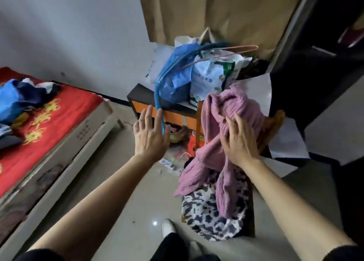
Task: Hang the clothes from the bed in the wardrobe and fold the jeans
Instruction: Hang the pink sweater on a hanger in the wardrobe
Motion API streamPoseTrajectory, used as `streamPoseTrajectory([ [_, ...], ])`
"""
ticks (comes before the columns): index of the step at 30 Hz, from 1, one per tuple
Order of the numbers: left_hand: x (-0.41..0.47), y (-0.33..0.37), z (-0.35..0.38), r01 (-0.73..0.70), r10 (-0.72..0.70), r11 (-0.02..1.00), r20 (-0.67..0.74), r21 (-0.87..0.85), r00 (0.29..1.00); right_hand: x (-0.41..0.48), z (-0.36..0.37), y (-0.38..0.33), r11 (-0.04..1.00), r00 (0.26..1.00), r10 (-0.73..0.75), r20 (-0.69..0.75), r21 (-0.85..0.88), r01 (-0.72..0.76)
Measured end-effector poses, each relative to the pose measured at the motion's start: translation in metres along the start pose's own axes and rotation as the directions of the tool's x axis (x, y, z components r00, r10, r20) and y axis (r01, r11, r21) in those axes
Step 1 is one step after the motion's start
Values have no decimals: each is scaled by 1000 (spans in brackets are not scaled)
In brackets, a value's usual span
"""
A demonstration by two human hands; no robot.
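Fetching a hanger, seemingly: the left hand (150, 134), spread and empty, hovers beside the blue hanger (158, 103) dangling over the cabinet's (137, 95) front edge and must next grip it. The right hand (239, 140) lies flat on a pink sweater (222, 111); the clothes (21, 97) lie at the bed's (65, 111) far edge.

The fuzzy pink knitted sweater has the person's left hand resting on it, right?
Not the left: the head view shows the right hand resting on the fuzzy pink knitted sweater. The left hand hovers apart, fingers spread.
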State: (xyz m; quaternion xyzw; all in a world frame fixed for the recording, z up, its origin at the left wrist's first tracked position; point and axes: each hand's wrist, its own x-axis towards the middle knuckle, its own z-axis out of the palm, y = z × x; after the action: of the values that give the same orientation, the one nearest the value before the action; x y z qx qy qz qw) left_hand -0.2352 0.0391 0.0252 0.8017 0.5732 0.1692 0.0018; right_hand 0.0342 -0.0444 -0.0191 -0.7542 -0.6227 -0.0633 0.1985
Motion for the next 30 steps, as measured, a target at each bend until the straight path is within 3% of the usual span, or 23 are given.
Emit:
streamPoseTrajectory([
  [7, 59, 69, 42, -223, 232, 968, 63, -119, 971, -16, -16, 60, 969, 974, 226, 23, -109, -222],
  [11, 98, 78, 58, -234, 244, 950, 25, -207, 969, 15, -24, 77, 953, 961, 276, 17, -137, -271],
  [15, 117, 78, 85, -202, 245, 899, 64, -389, 967, 53, -9, 75, 915, 915, 403, 26, -3, -403],
  [19, 126, 80, 113, -58, 196, 875, 243, -480, 950, 89, 19, 65, 806, 841, 519, 151, 241, -541],
  [24, 143, 102, 128, 78, 119, 878, 374, -472, 920, 108, 37, 80, 867, 849, 444, 285, 104, -488],
  [30, 146, 136, 138, 131, -7, 948, 390, -290, 921, 107, 35, 121, 865, 870, 262, 418, 298, -404],
])
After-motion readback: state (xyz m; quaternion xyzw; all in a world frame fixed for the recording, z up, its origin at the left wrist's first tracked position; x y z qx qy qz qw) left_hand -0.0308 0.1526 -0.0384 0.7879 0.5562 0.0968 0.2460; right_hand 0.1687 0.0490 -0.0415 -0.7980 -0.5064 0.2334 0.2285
